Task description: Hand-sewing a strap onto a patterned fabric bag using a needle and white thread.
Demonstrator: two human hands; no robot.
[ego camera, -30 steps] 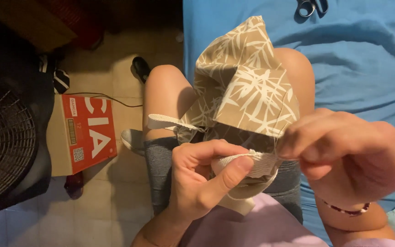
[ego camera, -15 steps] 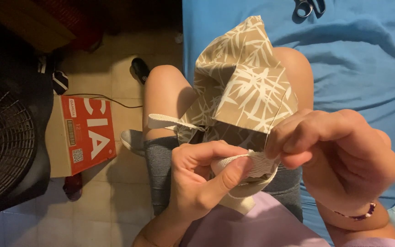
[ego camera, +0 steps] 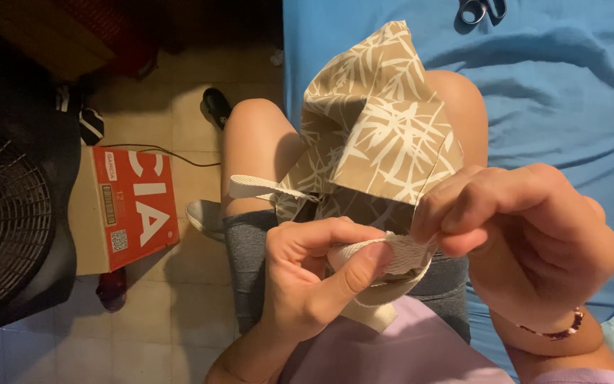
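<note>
A tan cloth bag with a white leaf print lies over my bare knees. A cream webbing strap runs from it between my hands. My left hand grips the strap, thumb pressed on top of it. At the strap's right end my right hand pinches it with curled fingers, close to the bag's lower edge. Another end of the strap sticks out to the left over my thigh.
A blue sheet covers the bed at right, with scissors at its top edge. On the tiled floor at left stand a red and white cardboard box, a black fan and a dark shoe.
My right hand has shifted left and closed in on the strap beside my left thumb. The bag and my left hand have hardly moved.
</note>
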